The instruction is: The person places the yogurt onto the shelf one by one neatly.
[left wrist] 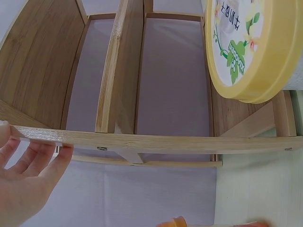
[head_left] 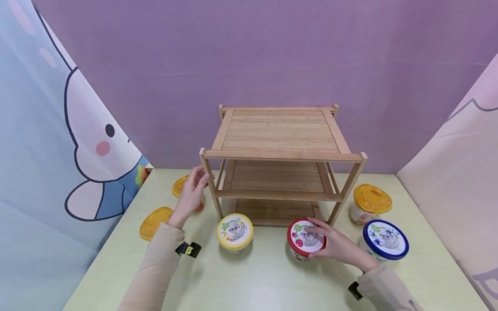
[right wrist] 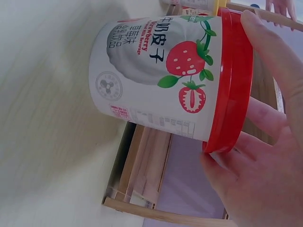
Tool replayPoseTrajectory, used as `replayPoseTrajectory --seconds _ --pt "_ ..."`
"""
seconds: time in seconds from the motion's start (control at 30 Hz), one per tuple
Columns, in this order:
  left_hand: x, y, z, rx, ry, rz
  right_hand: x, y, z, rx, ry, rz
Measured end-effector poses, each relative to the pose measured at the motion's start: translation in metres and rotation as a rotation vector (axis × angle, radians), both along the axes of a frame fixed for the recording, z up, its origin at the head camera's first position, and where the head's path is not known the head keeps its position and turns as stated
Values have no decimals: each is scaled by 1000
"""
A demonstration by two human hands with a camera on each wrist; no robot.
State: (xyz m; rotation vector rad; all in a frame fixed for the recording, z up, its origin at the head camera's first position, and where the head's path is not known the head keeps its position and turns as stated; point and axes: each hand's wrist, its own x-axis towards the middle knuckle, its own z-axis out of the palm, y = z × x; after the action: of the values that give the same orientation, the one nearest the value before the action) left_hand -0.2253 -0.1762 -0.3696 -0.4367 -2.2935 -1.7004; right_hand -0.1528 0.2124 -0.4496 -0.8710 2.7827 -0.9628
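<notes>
L hand (head_left: 192, 191) curls round rack's (head_left: 278, 129) L front post (head_left: 213, 192), prob. to steady it, & R hand (head_left: 336, 243) grips red tub (right wrist: 158, 80) by its lid (head_left: 298, 235), prob. b/c rim's easy to hold from above, tub being nr rack's R front, on or just over worktop (head_left: 268, 278), can't tell.

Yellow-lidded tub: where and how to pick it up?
I'd take the yellow-lidded tub by opposite sides of its lid rim, coming down from above on the near side: it stands upright, narrows below that round, exposed rim, and has the wooden rack close behind.
</notes>
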Motion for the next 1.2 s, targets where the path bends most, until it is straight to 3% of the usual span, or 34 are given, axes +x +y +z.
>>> replayPoseTrajectory --seconds 0.2,0.47,0.6,0.87,1.2 --pt "0 1 1 11 -12 -7 2 -2 -1 -6 8 -39" --pt "15 9 20 3 -32 -7 18 -13 -2 -54 162 -178" --pt "14 9 18 4 -34 -11 28 -18 -7 -75 127 -239" --pt "1 1 0 10 -14 -19 34 -21 -24 -137 59 -297" --pt "0 1 -2 9 -1 -15 32 -24 -33 -194 -44 -345"
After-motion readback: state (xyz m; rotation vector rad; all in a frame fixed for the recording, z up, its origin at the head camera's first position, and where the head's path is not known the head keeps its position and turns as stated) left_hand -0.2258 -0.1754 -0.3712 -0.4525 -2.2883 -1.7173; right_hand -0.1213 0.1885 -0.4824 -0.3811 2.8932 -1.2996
